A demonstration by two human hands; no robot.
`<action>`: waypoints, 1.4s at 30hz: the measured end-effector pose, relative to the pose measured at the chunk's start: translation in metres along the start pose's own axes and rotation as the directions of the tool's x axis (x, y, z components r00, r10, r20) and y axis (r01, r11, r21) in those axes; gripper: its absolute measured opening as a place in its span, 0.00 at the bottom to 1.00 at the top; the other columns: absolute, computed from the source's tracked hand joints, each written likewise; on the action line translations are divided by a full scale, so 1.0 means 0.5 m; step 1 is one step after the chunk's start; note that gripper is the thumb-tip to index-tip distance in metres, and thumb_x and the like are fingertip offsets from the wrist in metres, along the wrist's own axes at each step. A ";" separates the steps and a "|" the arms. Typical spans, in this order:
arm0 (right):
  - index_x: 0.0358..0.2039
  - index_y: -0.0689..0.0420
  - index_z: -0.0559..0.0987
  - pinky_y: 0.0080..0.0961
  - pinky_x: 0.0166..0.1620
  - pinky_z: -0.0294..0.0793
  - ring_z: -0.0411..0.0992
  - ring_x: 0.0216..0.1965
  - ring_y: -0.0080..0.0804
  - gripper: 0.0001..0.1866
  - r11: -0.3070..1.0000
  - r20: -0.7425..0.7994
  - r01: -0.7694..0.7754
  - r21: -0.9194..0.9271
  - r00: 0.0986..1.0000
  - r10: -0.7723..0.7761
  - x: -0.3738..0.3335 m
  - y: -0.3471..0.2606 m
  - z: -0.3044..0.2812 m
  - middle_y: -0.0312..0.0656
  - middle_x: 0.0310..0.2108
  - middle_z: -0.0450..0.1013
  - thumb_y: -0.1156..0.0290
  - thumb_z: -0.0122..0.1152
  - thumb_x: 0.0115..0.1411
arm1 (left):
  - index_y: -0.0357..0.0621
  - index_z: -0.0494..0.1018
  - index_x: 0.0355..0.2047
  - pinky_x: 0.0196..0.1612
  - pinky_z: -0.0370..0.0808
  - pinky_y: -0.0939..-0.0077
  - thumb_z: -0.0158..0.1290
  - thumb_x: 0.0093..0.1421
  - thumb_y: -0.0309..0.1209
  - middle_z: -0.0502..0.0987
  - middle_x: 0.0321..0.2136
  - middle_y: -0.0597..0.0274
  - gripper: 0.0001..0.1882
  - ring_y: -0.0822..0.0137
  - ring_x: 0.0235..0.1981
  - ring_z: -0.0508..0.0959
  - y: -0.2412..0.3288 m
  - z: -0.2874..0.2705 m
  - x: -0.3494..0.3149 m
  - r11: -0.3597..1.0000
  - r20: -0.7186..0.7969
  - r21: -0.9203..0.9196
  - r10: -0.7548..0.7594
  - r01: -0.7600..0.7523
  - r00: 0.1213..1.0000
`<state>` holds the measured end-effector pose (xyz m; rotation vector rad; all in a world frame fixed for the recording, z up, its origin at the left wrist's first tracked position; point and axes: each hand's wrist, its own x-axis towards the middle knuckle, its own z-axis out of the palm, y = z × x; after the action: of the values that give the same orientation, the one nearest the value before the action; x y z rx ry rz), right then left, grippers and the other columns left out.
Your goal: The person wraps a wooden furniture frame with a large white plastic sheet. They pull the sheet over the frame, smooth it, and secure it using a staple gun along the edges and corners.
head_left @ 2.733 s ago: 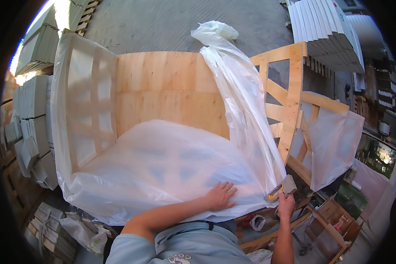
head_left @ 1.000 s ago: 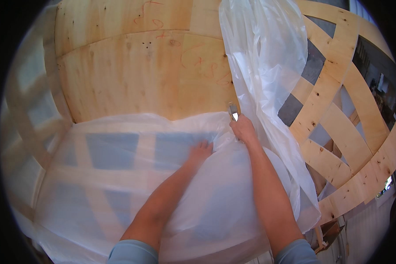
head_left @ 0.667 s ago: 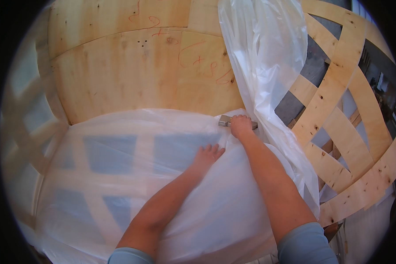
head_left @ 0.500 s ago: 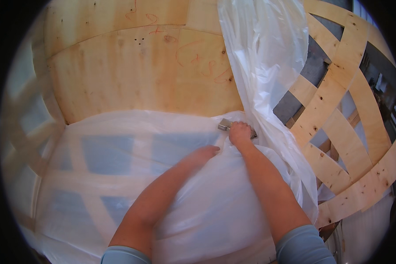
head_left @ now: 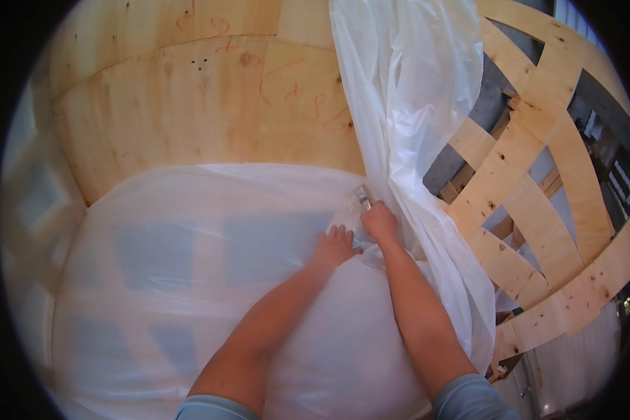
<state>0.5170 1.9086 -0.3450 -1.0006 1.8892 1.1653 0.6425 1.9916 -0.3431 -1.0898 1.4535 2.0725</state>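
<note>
Translucent plastic sheet (head_left: 168,280) lies over the wooden strips before me, its far edge along a plywood panel (head_left: 182,119). My left hand (head_left: 337,243) is flat on the sheet with its fingers spread, pressing close to some creases. Just to its right, my right hand (head_left: 380,221) is closed round a metal staple gun (head_left: 363,197). The tool's silver head points up and slightly left, near the sheet's far right corner; whether it touches the sheet I cannot tell. Its handle is mostly hidden in my fist.
Bunched plastic (head_left: 413,105) hangs down along the right side of my right hand. Beyond it on the right stands a lattice of plywood strips (head_left: 521,150) with gaps between them. Red pencil marks show on the plywood panel. More sheeted lattice (head_left: 31,196) rises at the far left.
My left hand has moved up and spread its fingers on the sheet. The staple gun has turned from pointing left to pointing up. The view has shifted slightly.
</note>
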 end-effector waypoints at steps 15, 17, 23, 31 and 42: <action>0.30 0.62 0.78 0.38 0.31 0.78 0.77 0.27 0.41 0.21 0.974 0.602 -0.052 0.221 0.793 -0.094 0.070 -0.142 -0.055 0.48 0.27 0.77 0.53 0.56 0.53 | 0.50 0.66 0.58 0.59 0.54 0.37 0.41 0.65 0.44 0.60 0.63 0.50 0.24 0.50 0.67 0.53 -0.028 0.103 0.015 0.913 -0.083 0.323 0.289 -0.249 0.954; 0.30 0.61 0.78 0.41 0.30 0.79 0.77 0.27 0.42 0.20 0.975 0.668 -0.166 0.146 0.744 0.027 0.107 -0.110 -0.046 0.48 0.27 0.77 0.54 0.55 0.54 | 0.50 0.68 0.57 0.58 0.56 0.38 0.41 0.65 0.40 0.61 0.62 0.50 0.22 0.48 0.67 0.54 -0.029 0.120 0.010 0.908 -0.166 0.341 0.311 -0.242 0.936; 0.35 0.64 0.76 0.47 0.26 0.77 0.75 0.24 0.47 0.16 0.988 0.606 -0.022 -0.150 0.788 0.110 0.211 0.019 0.009 0.52 0.28 0.75 0.63 0.50 0.56 | 0.44 0.65 0.57 0.60 0.58 0.48 0.43 0.62 0.42 0.62 0.60 0.48 0.25 0.52 0.62 0.60 0.001 0.050 0.001 0.989 -0.113 0.030 0.148 -0.145 0.983; 0.36 0.67 0.75 0.49 0.24 0.75 0.75 0.23 0.49 0.16 0.994 0.532 -0.081 -0.077 0.840 0.109 0.219 0.061 0.026 0.55 0.29 0.74 0.70 0.47 0.54 | 0.36 0.71 0.49 0.62 0.57 0.52 0.50 0.60 0.39 0.70 0.53 0.48 0.22 0.50 0.58 0.65 -0.038 -0.065 0.021 0.993 -0.634 -0.059 -0.113 0.098 0.765; 0.34 0.63 0.77 0.46 0.28 0.78 0.76 0.26 0.47 0.14 0.976 0.545 -0.200 -0.083 0.811 0.212 0.192 0.066 0.019 0.53 0.31 0.75 0.67 0.50 0.53 | 0.45 0.70 0.55 0.63 0.49 0.43 0.42 0.62 0.52 0.63 0.60 0.50 0.29 0.50 0.64 0.57 -0.077 -0.047 0.017 0.951 -0.274 0.225 -0.145 0.210 0.951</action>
<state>0.4455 1.9030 -0.4170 -0.3957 1.5328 1.4200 0.6724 1.9841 -0.3772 -1.3634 1.6166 1.6168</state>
